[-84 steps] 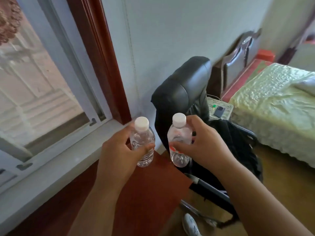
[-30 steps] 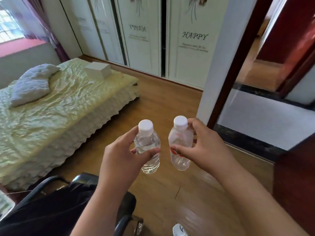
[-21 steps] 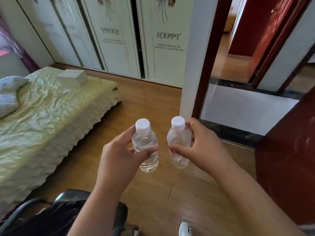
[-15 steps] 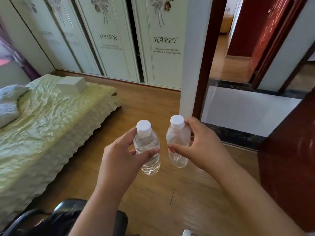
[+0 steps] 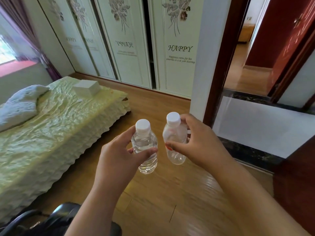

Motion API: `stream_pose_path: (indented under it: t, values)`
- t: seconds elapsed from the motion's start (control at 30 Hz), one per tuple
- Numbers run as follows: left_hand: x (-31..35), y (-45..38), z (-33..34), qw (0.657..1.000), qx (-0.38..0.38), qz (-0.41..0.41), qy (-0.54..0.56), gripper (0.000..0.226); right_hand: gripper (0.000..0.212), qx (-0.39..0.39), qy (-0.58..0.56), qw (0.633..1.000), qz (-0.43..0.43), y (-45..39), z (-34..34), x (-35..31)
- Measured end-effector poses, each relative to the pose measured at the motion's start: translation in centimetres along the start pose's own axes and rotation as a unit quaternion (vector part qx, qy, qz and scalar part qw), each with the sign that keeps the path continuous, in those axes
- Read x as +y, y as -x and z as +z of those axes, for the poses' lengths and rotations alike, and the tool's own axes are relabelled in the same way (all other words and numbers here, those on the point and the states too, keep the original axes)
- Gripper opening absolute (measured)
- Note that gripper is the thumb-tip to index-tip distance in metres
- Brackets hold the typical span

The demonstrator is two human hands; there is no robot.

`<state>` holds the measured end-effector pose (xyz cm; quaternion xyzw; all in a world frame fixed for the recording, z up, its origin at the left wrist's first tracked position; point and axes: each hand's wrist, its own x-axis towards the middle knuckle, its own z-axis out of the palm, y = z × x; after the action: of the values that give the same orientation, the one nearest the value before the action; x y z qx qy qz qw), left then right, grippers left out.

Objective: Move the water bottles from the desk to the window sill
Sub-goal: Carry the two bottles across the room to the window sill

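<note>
Pale green quilted bed (image 5: 51, 133) at left, wooden plank floor (image 5: 162, 198) below hands. Left hand (image 5: 117, 157) fingers wrapped narrowly round clear ribbed plastic water bottle with white cap (image 5: 144, 147), thumb across front, held in air over floor. Right hand (image 5: 201, 143) fingers curled close round clear smooth plastic bottle with red label trace (image 5: 173, 140), thumb on front. Both bottles near upright, caps up, long axes vertical, just beside each other, not touching
</note>
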<state>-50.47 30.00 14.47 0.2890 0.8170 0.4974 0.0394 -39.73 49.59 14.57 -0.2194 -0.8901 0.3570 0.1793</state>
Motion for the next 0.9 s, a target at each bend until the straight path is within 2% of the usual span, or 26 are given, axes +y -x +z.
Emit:
stream_pose_path:
  t: [0.43, 0.57, 0.77, 0.9]
  values:
    - [1.1, -2.3, 2.7, 0.999, 0.024, -0.018, 0.024, 0.073, 0.082, -0.008, 0.002, 1.0, -0.012, -3.2, -1.9, 2.2]
    - [0.5, -2.9, 2.7, 0.999, 0.028, -0.022, 0.023, 0.077, 0.082, -0.021, 0.004, 1.0, -0.015, -4.0, -1.3, 2.3]
    - [-0.7, -4.3, 2.2, 0.999, 0.028, -0.027, 0.015, 0.065, 0.081, -0.037, 0.008, 0.999, -0.014, -5.7, 0.3, 2.1]
    - [-2.6, -6.2, 1.6, 0.999, 0.024, -0.03, 0.018, 0.069, 0.08, -0.043, 0.009, 0.999, -0.01, -7.9, 1.9, 1.7]
